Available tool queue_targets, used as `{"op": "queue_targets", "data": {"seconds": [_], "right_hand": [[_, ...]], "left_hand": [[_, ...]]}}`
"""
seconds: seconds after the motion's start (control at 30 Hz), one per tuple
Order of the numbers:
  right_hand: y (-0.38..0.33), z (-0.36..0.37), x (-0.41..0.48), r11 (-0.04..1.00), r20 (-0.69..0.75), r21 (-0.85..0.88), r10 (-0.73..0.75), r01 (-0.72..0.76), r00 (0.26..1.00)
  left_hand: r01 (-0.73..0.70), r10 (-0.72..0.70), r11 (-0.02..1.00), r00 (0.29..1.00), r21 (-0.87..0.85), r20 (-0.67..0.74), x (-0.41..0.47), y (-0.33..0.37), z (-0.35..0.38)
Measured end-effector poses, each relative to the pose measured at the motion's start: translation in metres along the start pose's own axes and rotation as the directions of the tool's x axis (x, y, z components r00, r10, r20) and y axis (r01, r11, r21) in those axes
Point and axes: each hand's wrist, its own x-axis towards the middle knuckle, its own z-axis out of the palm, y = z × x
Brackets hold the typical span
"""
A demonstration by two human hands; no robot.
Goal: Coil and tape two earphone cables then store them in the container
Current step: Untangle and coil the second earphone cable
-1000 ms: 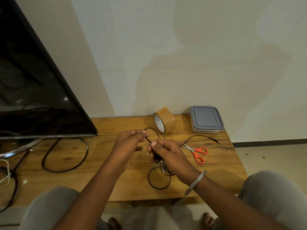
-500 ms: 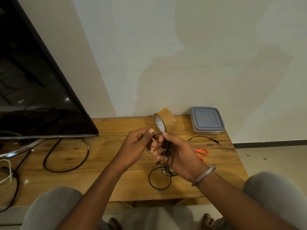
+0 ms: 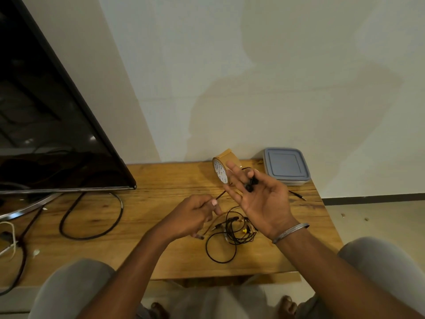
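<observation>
My right hand (image 3: 259, 196) is raised over the wooden table (image 3: 161, 256), palm up and fingers spread, with the black earbuds (image 3: 250, 184) of an earphone cable pinched under the thumb. My left hand (image 3: 195, 215) pinches the thin cable (image 3: 220, 195) lower and to the left, and the cable runs taut up to the right hand. More black earphone cable (image 3: 226, 240) lies in a loose tangle on the table below both hands. A roll of brown tape (image 3: 222, 165) stands on edge behind the right hand. The closed grey container (image 3: 286, 165) sits at the back right.
A black TV (image 3: 46, 125) on a metal stand fills the left side, with a thick black cord (image 3: 92, 226) looped on the table. A jack plug (image 3: 299, 196) lies near the right edge. The table's front edge is close to my knees. The scissors are hidden behind my right hand.
My hands, which were together over the table, have parted. The right hand rose and opened its fingers toward the tape roll; the left hand dropped leftward, drawing the cable out.
</observation>
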Motion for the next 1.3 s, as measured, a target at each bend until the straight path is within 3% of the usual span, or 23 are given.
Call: {"op": "queue_targets", "data": {"seconds": [0.1,0.17,0.23,0.33,0.43,0.63,0.8,0.9,0.97,1.07,1.13,1.23,1.3], "right_hand": [[0.0,-0.002,0.003,0.971,0.002,-0.226,-0.082,0.08,0.997],[0.004,0.001,0.003,0.876,0.043,-0.461,-0.135,0.14,0.99],[0.011,0.004,0.001,0.699,0.096,-0.693,-0.154,0.177,0.983],[0.024,-0.006,0.0,0.37,0.202,-0.889,-0.214,0.271,0.956],[0.032,-0.013,0.0,0.093,0.305,-0.936,-0.26,0.339,0.916],[0.04,-0.017,0.002,-0.205,0.37,-0.922,-0.23,0.327,0.9],[0.041,-0.02,0.002,-0.423,0.343,-0.86,-0.063,0.286,0.937],[0.038,-0.018,0.003,-0.425,0.342,-0.855,-0.031,0.297,0.939],[0.034,-0.016,0.002,-0.338,0.371,-0.88,-0.047,0.335,0.928],[0.023,-0.011,0.001,-0.01,0.306,-0.952,-0.024,0.306,0.952],[0.018,-0.008,0.0,0.153,0.253,-0.956,0.008,0.249,0.967],[0.015,-0.006,-0.001,0.439,0.192,-0.887,0.065,0.145,0.979],[0.015,-0.004,0.0,0.571,0.131,-0.82,0.1,0.051,0.986]], "left_hand": [[0.018,-0.017,1.0,1.0,0.016,-0.018,0.001,0.0,-0.001],[0.002,0.0,0.999,0.999,0.044,-0.036,0.002,0.001,-0.001],[-0.028,0.032,0.996,0.998,0.086,-0.049,0.002,0.003,0.0],[-0.082,0.091,0.987,0.994,0.137,-0.062,0.001,0.005,-0.002],[-0.11,0.118,0.986,0.991,0.127,-0.056,0.0,0.006,-0.004],[-0.122,0.131,0.987,0.987,0.105,-0.092,-0.001,0.006,-0.008],[-0.154,0.186,0.966,0.972,0.207,-0.144,-0.003,0.006,-0.014],[-0.191,0.238,0.944,0.959,0.268,-0.156,-0.005,0.007,-0.015],[-0.24,0.282,0.942,0.945,0.236,-0.166,-0.005,0.008,-0.015],[-0.352,0.373,0.922,0.919,0.16,-0.13,-0.006,0.01,-0.017],[-0.386,0.393,0.915,0.918,0.117,-0.051,-0.006,0.012,-0.018],[-0.328,0.328,0.945,0.944,0.002,-0.027,-0.005,0.013,-0.016],[-0.297,0.296,0.955,0.954,-0.02,-0.054,-0.003,0.01,-0.017]]}}
